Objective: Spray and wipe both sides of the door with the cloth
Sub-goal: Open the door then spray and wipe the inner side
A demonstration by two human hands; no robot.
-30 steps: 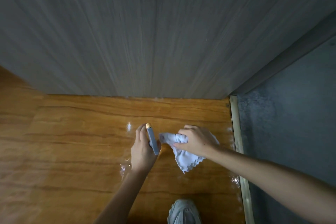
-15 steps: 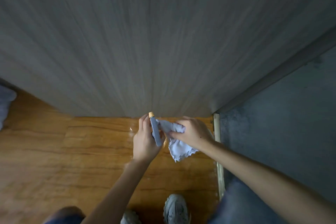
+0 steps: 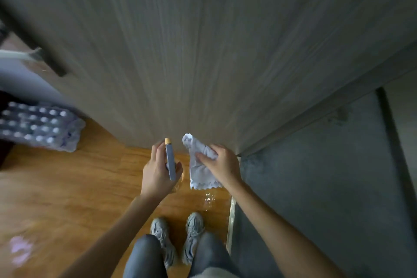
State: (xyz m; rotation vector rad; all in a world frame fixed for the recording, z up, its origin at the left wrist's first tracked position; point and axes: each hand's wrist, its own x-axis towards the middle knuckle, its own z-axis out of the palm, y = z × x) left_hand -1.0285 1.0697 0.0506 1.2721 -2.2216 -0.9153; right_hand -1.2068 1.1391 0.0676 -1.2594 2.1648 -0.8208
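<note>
Both hands are up in front of the door [image 3: 203,52] now. The left hand [image 3: 158,171] holds a thin grey spray bottle [image 3: 170,162] with a tan cap, fingers curled round it, cap pointing up at the door. The right hand [image 3: 222,165] pinches a bunched white cloth [image 3: 198,165], and the cloth hangs down just beside the bottle. Neither hand touches the door yet.

A second ago the hands were low, close over the shiny wooden floor [image 3: 67,176]. Now the person is standing taller. Two grey shoes [image 3: 176,237] and both legs show below the arms, and much more of the door fills the view. The hands are also a little farther apart than before.

A pack of bottles [image 3: 38,124] wrapped in plastic has come into view on the floor at the left, and the door's dark edge [image 3: 45,52] shows there too. A wet patch [image 3: 209,201] shines on the floor under the cloth.

It looks like the person is done down low and is getting ready to spray higher up on this side.
</note>
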